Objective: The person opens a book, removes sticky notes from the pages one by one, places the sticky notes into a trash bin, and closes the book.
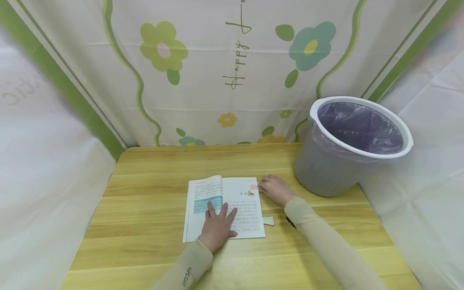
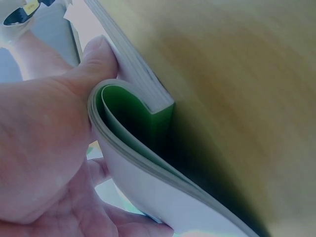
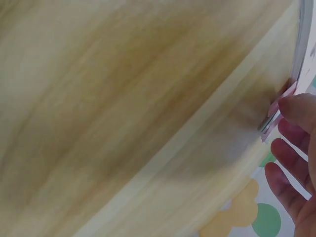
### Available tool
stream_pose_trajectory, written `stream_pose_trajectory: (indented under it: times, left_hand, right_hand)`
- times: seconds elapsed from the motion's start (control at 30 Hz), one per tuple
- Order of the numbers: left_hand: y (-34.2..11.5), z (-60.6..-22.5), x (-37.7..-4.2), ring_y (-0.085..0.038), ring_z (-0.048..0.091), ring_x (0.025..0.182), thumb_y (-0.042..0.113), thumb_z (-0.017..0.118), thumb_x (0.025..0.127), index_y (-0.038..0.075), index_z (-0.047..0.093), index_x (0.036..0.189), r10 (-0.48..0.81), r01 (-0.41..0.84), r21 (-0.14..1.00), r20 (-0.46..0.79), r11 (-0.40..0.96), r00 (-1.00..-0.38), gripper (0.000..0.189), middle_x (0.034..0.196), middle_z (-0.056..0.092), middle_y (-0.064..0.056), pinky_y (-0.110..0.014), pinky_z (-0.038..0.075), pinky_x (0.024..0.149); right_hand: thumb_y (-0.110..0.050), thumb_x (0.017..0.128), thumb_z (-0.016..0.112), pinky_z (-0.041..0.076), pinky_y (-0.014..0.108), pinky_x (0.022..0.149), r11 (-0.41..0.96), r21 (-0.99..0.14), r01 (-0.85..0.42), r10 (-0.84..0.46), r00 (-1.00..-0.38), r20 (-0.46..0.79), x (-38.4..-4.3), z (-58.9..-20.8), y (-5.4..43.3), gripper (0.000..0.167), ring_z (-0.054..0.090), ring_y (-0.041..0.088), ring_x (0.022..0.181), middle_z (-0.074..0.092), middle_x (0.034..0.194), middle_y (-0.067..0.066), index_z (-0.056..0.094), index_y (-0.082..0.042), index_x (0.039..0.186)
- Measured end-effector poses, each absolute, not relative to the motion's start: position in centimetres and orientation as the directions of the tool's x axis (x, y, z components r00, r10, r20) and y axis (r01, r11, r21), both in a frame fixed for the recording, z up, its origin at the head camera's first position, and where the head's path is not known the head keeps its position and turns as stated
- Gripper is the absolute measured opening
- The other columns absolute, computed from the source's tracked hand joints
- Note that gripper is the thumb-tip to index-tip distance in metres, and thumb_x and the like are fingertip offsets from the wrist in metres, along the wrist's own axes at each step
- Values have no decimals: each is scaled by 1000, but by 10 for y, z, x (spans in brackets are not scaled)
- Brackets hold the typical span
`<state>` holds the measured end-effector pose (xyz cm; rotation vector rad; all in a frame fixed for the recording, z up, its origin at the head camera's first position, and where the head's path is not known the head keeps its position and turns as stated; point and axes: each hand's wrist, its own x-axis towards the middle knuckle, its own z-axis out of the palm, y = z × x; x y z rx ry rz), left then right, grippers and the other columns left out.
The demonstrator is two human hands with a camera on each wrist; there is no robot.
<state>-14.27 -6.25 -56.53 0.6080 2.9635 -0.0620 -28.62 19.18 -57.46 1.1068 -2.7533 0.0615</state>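
An open book (image 1: 243, 225) with printed pages lies on the wooden table. My left hand (image 1: 216, 228) rests across its middle with fingers spread, pressing on both pages. In the left wrist view, the thumb (image 2: 100, 58) lies on the right-hand pages, and the left-hand pages (image 2: 148, 180) curve up from the green inner spine. At the book's upper right edge, my right hand (image 1: 277, 189) pinches a pink sticky tab (image 1: 254, 187) that sticks out from the page. The right wrist view shows the tab (image 3: 269, 132) between thumb and forefinger. Lower down, a pale green tab (image 1: 268, 220) juts from the same edge.
A grey bin (image 1: 322, 165) with a white rim and purple liner stands at the table's back right, close to my right hand. Wooden tabletop (image 1: 145, 209) surrounds the book. A flowered curtain (image 1: 203, 92) hangs behind the table, with white cloth at both sides.
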Motion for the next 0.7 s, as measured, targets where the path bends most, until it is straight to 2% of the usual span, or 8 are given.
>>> stream_pose_trajectory:
  times: [0.43,0.7]
  left_hand:
    - [-63,-566,-143,-68,32,126,63,60,84,23,47,150,390,393,0,-125,920,-912,78,151,42,-15,-62,44,98]
    - [-63,-567,-143,-69,30,127,62,61,84,22,46,150,385,384,36,-134,923,-913,78,152,41,-15,-64,41,99]
  right_hand:
    - [-26,96,67,54,38,90,728,-33,-685,-671,-721,172,-287,-576,193,20,66,22,99,70,107,4,77,-13,108]
    - [-23,91,73,56,35,80,705,-69,-706,-677,-699,228,-290,-576,194,16,67,19,87,70,95,1,78,-12,101]
